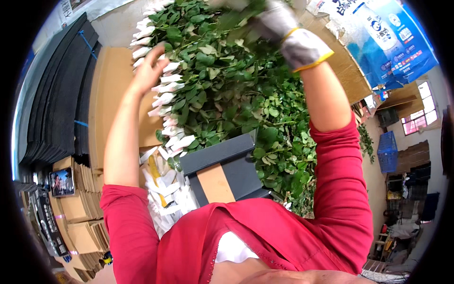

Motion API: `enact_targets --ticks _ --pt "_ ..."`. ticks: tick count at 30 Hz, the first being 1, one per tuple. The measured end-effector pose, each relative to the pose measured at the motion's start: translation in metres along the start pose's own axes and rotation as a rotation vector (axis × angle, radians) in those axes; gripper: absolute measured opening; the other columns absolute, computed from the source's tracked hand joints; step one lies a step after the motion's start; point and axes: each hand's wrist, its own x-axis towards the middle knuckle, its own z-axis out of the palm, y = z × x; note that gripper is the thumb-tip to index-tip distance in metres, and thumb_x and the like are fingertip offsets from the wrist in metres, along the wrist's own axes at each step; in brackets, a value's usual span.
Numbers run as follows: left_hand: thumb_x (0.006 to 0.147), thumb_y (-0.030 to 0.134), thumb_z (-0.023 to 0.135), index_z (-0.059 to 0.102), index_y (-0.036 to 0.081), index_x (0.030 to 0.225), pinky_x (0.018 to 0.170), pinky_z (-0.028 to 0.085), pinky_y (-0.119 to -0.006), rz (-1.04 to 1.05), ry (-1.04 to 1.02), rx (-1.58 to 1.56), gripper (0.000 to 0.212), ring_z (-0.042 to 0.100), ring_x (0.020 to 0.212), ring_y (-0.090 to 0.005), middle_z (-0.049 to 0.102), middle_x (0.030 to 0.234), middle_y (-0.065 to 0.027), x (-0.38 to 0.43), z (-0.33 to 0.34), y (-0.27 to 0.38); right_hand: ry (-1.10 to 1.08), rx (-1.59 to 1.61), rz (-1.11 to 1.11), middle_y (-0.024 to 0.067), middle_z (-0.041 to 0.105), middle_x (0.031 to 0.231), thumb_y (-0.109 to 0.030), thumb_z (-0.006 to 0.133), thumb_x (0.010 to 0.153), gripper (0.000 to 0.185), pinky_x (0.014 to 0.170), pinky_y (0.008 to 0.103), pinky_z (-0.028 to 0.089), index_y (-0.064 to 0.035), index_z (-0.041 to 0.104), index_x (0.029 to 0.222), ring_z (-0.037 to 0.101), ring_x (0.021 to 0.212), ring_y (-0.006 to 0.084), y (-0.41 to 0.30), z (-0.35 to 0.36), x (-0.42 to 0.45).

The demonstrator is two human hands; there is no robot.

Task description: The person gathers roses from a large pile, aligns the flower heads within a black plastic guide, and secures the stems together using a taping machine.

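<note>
A large pile of leafy green stems [220, 81] lies before me, with flower heads in white sleeves [165, 99] lined up along its left edge. Bare, my left hand [150, 71] is at that row of sleeved heads, fingers apart, with nothing seen in it. My right hand [280, 25], in a grey-white glove with a yellow hem, is over the far right of the pile among blurred leaves; its fingers are blurred and partly hidden, so its hold cannot be told. Close to my chest stands a dark box-like holder [220, 152] with a tan strip [215, 183].
White sleeves and a yellow-handled tool [156, 174] lie left of the holder. Stacked black sheets [56, 92], folded cardboard [79, 206] and a phone [62, 181] are at left. Blue printed plastic [393, 42] covers the upper right; a blue crate [386, 151] stands beyond.
</note>
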Motion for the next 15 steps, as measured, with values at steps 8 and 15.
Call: enact_targets --ticks 8,15 --pt "0.085 0.022 0.075 0.068 0.012 0.124 0.104 0.048 -0.047 -0.169 -0.303 0.876 0.04 0.063 0.116 -0.0372 0.059 0.129 -0.0201 0.015 0.054 -0.076 -0.033 0.284 -0.984 0.0114 0.065 0.128 -0.009 0.06 0.099 0.034 0.082 0.0384 0.055 -0.0075 0.056 0.133 0.065 0.105 0.0241 -0.084 -0.073 -0.007" --pt "0.086 0.015 0.075 0.069 0.008 0.115 0.081 0.056 -0.044 0.2 -0.116 0.505 0.03 0.07 0.094 -0.0314 0.067 0.108 -0.0121 0.023 0.006 0.095 0.075 -0.495 -0.526 0.0177 0.072 0.103 -0.017 0.067 0.087 0.037 0.08 0.0461 0.058 -0.0107 0.064 0.123 0.07 0.093 0.0369 0.002 0.005 -0.023"
